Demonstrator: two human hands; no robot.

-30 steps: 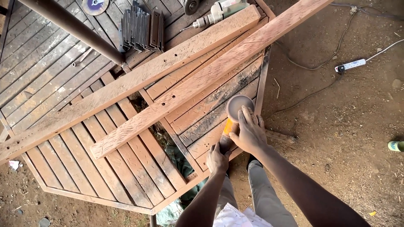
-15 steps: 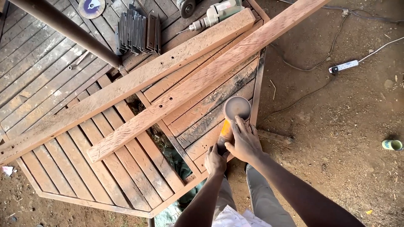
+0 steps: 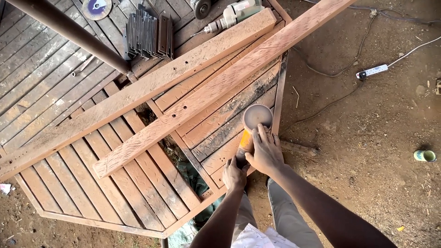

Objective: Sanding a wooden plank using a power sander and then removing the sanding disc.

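Note:
An orange angle grinder with a round sanding disc [image 3: 257, 115] rests on the slats of a brown wooden panel [image 3: 138, 183] near its right edge. My right hand [image 3: 266, 151] lies over the grinder's body just behind the disc. My left hand [image 3: 235, 173] grips the rear of the grinder. Two long reddish wooden beams lie across the panel: the nearer beam [image 3: 206, 96] runs diagonally just left of the disc, and the farther beam [image 3: 138, 96] lies beside it.
A dark metal pole [image 3: 69, 32] crosses the upper left. A stack of metal brackets [image 3: 149, 34], a disc [image 3: 96, 8], a power drill [image 3: 232, 16] and another grinder lie at the top. A white power strip [image 3: 373, 71] with cables and a green cup [image 3: 425, 156] lie on the dirt.
The grinder and both hands stay at the same spot near the panel's right edge; the view shifts slightly from frame to frame.

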